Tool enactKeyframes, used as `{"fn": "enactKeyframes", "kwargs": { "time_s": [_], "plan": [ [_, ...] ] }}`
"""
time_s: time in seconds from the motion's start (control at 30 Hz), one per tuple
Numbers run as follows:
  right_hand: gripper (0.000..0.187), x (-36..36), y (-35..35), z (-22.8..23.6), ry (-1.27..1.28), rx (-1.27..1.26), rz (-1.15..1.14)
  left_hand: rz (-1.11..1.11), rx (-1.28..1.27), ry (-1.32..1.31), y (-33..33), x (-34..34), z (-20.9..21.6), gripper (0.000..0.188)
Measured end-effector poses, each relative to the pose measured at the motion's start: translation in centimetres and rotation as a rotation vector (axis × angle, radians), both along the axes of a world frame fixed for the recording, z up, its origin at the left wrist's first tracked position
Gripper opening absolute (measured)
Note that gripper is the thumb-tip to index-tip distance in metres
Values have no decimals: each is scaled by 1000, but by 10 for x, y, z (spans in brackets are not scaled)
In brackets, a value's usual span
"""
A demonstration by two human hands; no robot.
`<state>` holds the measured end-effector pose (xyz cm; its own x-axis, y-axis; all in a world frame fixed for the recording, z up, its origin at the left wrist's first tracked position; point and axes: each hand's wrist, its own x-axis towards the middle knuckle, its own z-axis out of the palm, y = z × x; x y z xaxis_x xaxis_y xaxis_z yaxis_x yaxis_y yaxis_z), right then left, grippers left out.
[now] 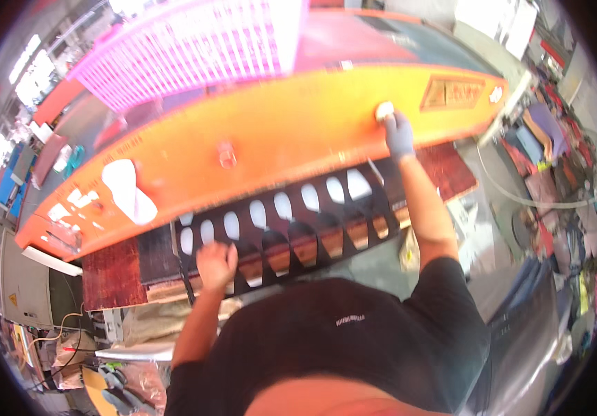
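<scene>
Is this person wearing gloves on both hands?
No, the right hand wears a grey glove, but the left hand is bare.

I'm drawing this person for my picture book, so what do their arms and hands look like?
The right hand wears a blue-grey glove that ends around the wrist. The left hand shows no glove. Both forearms are bare, below short black sleeves. The black shirt has a small line of pale print.

Before us, a red bench (pixel 109 279) runs beneath an orange beam (pixel 305 114); on it, along the beam's lower edge, lie a dark board (pixel 155 261) and, over that, a black sheet (pixel 302 225) with holes.
</scene>
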<state>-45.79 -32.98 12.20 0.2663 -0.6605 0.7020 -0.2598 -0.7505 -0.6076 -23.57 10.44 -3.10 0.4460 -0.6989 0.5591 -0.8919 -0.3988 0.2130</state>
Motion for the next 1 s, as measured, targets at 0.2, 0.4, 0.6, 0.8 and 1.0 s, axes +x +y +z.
{"fn": "enactKeyframes", "kwargs": {
  "time_s": [0.2, 0.4, 0.6, 0.8, 1.0],
  "plan": [
    [28, -12, 4, -25, -120, 115, 272, 87, -97, 39, -28, 35, -28, 22],
    [27, -44, 10, -98, 626, -203, -99, 100, -44, -40, -30, 50, -34, 23],
    [32, -48, -3, -138, 782, -194, -149, 103, -56, -29, -27, 44, -34, 23],
    [37, -57, 5, -137, 781, -228, -194, 68, -55, -24, -26, 47, -34, 27],
    [39, -80, 17, -154, 798, -125, -185, 49, -25, 39, -3, 22, -38, 28]
  ]
}}
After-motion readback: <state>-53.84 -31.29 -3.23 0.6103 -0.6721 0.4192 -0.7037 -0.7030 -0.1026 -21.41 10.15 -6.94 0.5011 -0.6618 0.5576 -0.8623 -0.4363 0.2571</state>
